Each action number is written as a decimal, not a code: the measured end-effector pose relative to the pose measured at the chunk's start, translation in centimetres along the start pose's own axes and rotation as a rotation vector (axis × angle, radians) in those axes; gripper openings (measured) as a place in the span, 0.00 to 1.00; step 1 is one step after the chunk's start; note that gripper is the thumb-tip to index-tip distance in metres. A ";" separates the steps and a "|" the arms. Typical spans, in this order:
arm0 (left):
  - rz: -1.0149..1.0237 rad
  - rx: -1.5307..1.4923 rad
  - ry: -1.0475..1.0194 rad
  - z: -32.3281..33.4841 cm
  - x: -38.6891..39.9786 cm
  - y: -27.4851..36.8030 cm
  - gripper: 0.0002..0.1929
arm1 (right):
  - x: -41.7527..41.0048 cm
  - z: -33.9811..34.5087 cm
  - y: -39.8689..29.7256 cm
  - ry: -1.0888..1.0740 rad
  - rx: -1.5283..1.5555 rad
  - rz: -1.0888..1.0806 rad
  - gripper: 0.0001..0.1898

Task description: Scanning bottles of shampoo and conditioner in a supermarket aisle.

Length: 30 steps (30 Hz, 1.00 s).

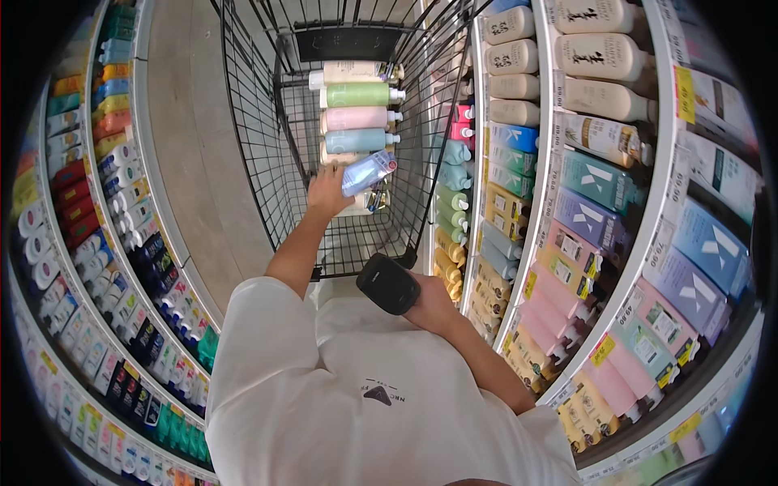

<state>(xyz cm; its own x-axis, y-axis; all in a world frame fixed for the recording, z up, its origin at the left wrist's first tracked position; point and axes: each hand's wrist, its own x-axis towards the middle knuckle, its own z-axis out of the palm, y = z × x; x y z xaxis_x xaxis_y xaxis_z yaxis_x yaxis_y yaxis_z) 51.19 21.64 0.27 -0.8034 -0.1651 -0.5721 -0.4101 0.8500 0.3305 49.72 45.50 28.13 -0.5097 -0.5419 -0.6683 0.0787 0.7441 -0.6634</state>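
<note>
My left hand (327,189) reaches over the shopping cart (255,140) and holds a light blue, clear-topped bottle or pack (367,173) at a tilt. Below it in the cart lie several pump bottles on their sides: a green bottle (355,95), a pink bottle (358,119) and a blue bottle (357,140). Above these is a cream bottle (355,72). Another cream bottle (355,205) lies partly hidden beneath the held pack. Close to my chest, my right hand (430,304) grips a black handheld device (389,284), perhaps a scanner, beside the cart's near end.
Shelves of pump bottles (598,54) and boxed packs (699,291) rise close on the right, with price strips along their edges. Across the grey floor (188,140), more shelves (137,255) hold tubes and bottles. A black panel (346,42) is fixed at the cart's far end.
</note>
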 end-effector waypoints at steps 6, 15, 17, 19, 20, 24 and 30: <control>-0.104 -0.546 0.008 -4.6 -6.5 0.3 0.41 | -3.2 -5.9 -2.0 0.234 -0.053 -0.236 0.17; 0.169 -1.152 0.208 -17.2 -18.4 8.2 0.44 | -20.3 -13.7 -1.1 1.148 -0.176 -0.585 0.12; 0.317 -1.305 0.212 -19.2 -20.4 11.2 0.44 | -23.3 -13.4 -3.1 0.886 0.735 -0.785 0.14; 0.476 -1.688 -0.063 -21.1 -22.1 14.4 0.47 | -25.5 -12.6 -3.8 0.770 1.375 -0.730 0.13; 0.626 -1.716 -0.149 -23.1 -23.5 17.1 0.48 | -26.3 -12.5 -2.8 0.993 0.693 -0.723 0.14; 0.893 -1.790 -0.454 -27.1 -26.9 24.7 0.52 | -29.5 -11.9 -1.8 0.979 -0.232 -0.614 0.17; 1.049 -1.702 -0.739 -28.0 -31.3 32.4 0.50 | -36.6 -10.9 -1.7 0.953 -0.302 -0.676 0.16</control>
<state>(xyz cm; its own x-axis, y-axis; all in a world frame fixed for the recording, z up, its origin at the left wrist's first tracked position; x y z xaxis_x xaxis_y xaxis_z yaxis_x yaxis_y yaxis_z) 50.93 40.27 49.89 -0.8351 0.4874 0.2550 -0.2683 -0.7655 0.5848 58.87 68.38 57.38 -0.8081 -0.4456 0.3853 -0.5868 0.5514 -0.5929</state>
